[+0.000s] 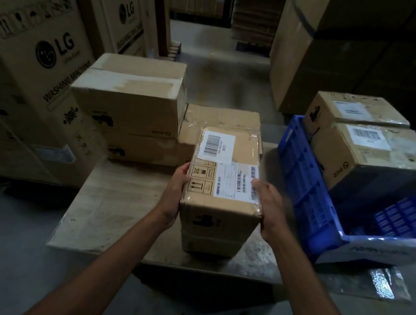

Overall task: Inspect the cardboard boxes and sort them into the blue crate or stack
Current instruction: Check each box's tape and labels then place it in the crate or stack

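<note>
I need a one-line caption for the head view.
Left hand and right hand grip a labelled brown cardboard box beside a blue plastic crate holding two boxes.

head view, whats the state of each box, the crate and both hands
held box, taped shut, labels up
left hand, grips held box's left side
right hand, grips its right side
blue crate, holds two closed boxes
left stack, two high, flaps shut

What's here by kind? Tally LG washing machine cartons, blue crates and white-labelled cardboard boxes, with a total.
LG washing machine cartons: 2
Blue crate: 1
White-labelled cardboard boxes: 3, the held box, two in the crate
Total: 6
</note>
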A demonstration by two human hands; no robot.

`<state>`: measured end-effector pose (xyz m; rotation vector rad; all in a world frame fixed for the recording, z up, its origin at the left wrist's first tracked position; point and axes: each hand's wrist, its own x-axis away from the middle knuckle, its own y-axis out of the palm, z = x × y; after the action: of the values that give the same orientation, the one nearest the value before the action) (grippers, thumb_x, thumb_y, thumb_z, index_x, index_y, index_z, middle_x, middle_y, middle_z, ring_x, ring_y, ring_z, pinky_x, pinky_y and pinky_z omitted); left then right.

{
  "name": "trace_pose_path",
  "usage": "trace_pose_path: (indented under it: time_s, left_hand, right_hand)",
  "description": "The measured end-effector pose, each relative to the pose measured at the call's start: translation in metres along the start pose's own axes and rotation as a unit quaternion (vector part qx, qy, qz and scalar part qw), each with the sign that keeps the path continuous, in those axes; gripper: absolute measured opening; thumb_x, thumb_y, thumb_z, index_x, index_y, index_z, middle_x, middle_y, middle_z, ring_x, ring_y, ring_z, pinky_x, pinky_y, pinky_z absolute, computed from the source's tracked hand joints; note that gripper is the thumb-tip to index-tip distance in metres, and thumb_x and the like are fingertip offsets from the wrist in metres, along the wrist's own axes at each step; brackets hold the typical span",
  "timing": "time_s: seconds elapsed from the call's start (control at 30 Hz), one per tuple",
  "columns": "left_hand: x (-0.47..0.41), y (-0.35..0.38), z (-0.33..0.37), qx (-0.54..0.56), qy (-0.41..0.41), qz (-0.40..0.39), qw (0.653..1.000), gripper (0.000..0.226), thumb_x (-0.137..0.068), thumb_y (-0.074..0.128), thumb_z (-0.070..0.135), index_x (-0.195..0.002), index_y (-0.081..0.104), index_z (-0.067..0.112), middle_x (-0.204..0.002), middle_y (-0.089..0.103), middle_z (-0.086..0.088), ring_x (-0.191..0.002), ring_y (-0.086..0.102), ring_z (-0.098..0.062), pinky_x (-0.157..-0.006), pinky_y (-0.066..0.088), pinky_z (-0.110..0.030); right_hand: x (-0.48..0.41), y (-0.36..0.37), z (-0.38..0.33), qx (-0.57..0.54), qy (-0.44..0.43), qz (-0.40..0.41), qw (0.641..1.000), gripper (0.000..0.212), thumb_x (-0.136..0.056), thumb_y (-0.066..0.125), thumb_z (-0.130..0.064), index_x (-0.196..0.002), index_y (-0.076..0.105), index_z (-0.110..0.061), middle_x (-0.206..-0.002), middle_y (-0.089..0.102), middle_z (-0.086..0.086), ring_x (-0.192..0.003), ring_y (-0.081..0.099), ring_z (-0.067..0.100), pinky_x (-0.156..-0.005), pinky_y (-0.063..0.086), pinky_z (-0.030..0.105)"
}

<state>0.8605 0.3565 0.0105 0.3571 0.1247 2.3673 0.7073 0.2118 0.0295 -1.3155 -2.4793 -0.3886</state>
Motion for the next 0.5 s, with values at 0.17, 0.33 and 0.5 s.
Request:
trace_pose_path:
  time_s: [0.17,0.33,0.5]
  left_hand:
    - [0.014,-0.003,0.027,-0.208,0.255,0.067,0.942,0.027,-0.095,0.052,0.007,-0.118,0.066,0.009,-0.123,0.063,-0.005,-0.113,0.061,-0.012,-0.088,0.054,-0.023]
    - [0.024,0.008,0.016,-0.533,0.348,-0.03,0.771,0.047,-0.097,0.042,0.029,-0.131,0.063,0.005,-0.14,0.057,-0.013,-0.131,0.05,-0.023,-0.109,0.042,-0.036]
    - [0.023,0.012,0.008,-0.612,0.305,-0.054,0.728,0.055,-0.101,0.03,0.036,-0.139,0.055,0.005,-0.145,0.053,-0.014,-0.137,0.046,-0.028,-0.114,0.038,-0.046]
  right_hand:
    - [0.021,0.002,-0.015,0.299,-0.197,0.091,0.929,0.039,-0.098,0.062,-0.031,-0.135,0.052,-0.022,-0.131,0.055,-0.006,-0.102,0.061,0.006,-0.07,0.048,0.014]
    - [0.038,0.025,0.009,0.554,-0.375,0.034,0.743,0.043,-0.099,0.042,-0.04,-0.13,0.062,-0.018,-0.14,0.059,0.004,-0.131,0.052,0.019,-0.11,0.04,0.038]
    - [0.039,0.02,0.014,0.569,-0.352,0.033,0.742,0.05,-0.097,0.035,-0.041,-0.13,0.064,-0.017,-0.14,0.06,0.005,-0.135,0.051,0.021,-0.117,0.034,0.046]
